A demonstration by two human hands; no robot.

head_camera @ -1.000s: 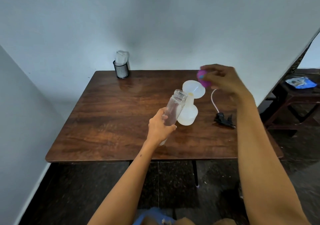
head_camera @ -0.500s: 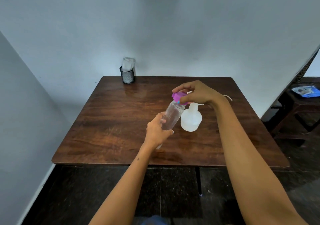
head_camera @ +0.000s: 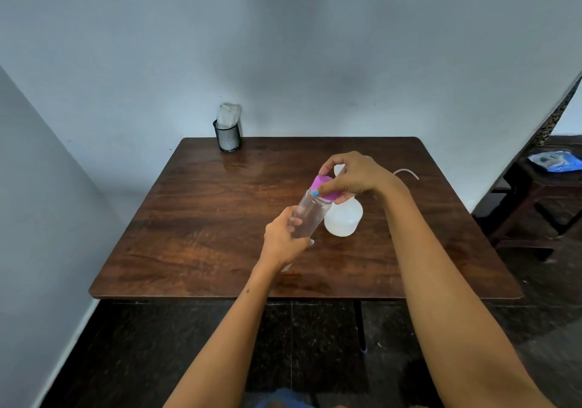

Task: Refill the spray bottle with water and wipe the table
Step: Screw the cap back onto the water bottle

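Observation:
My left hand (head_camera: pixel 285 242) grips a clear water bottle (head_camera: pixel 310 214), tilted with its mouth up and to the right above the wooden table (head_camera: pixel 195 234). My right hand (head_camera: pixel 352 176) holds a purple cap (head_camera: pixel 321 189) on the mouth of that bottle. Just behind stands the white translucent spray bottle (head_camera: pixel 345 218), its neck and a white funnel (head_camera: pixel 338 170) mostly hidden by my right hand. A thin tube (head_camera: pixel 406 173) shows past my right wrist; the sprayer head is hidden.
A black mesh cup (head_camera: pixel 227 137) with white cloth or tissue (head_camera: pixel 229 115) stands at the table's far left edge by the wall. A dark side table (head_camera: pixel 541 193) with a blue packet (head_camera: pixel 556 160) sits to the right. Walls close the left and back.
My right hand carried the purple cap from over the funnel down onto the clear bottle's mouth. The camera view shifted, and my right arm now hides the sprayer head.

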